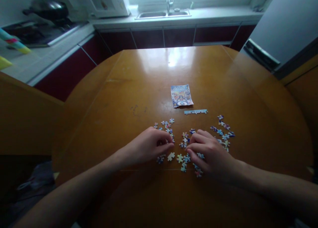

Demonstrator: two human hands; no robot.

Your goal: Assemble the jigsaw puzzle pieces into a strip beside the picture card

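Loose jigsaw puzzle pieces (184, 158) lie scattered on the wooden table around both hands. My left hand (155, 142) hovers low over the left part of the scatter, thumb and fingers curled toward each other; whatever they pinch is too small to make out. Among the pieces on the right is my right hand (207, 152), its thumb and index finger closed at the tips, perhaps on a piece that I cannot make out. Beyond the hands lies a joined strip of puzzle pieces (196, 112) with a straight light-blue edge. Behind it rests a printed picture sheet (182, 96), slightly creased.
The brown table (139, 75) has rounded ends. Past it run a counter with a double sink (164, 14), a microwave (106, 3) and a stove bearing a dark wok (48, 9). A refrigerator (288, 26) stands at right.
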